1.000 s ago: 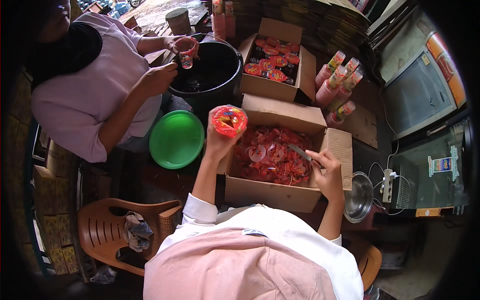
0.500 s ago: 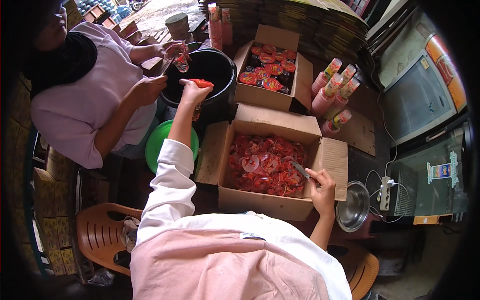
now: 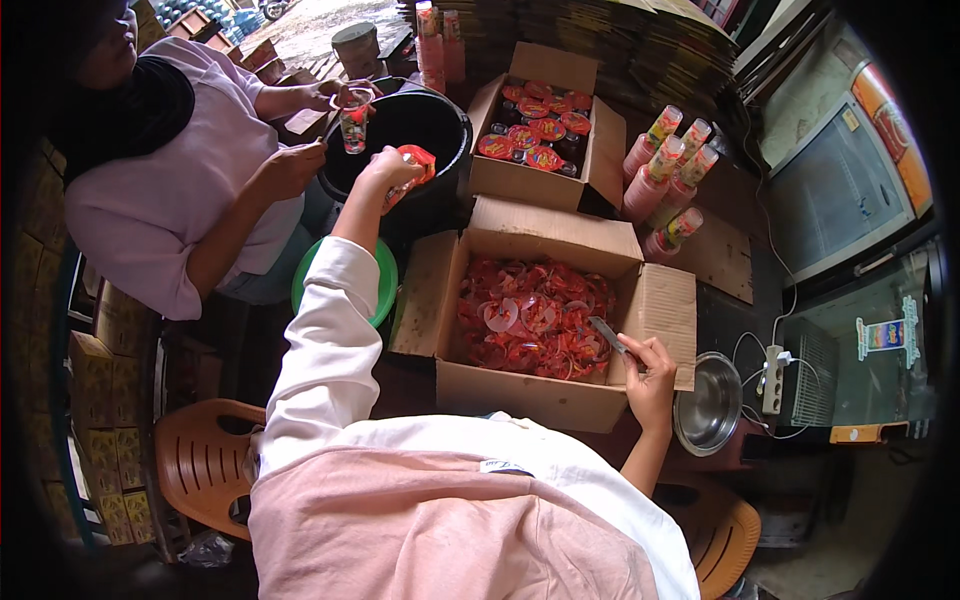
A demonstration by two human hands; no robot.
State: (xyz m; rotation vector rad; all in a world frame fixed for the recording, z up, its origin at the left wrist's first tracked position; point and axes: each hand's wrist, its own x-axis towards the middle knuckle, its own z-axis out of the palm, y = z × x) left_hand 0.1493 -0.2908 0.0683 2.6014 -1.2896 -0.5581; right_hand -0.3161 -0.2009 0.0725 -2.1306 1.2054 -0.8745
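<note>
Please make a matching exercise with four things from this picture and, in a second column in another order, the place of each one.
Things:
1. red-lidded cup
2. metal tool
3. steel bowl
4. green plate

Places:
a. in the right hand, over the open box
b. under the left sleeve
c. right of the open box
d. in the left hand, at the black bucket

Pairs: 1-d, 2-a, 3-c, 4-b

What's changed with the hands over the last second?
The left hand carried its red-lidded cup from above the near cardboard box out to the black bucket. The right hand stayed at the box's right edge, holding the small blade.
</note>
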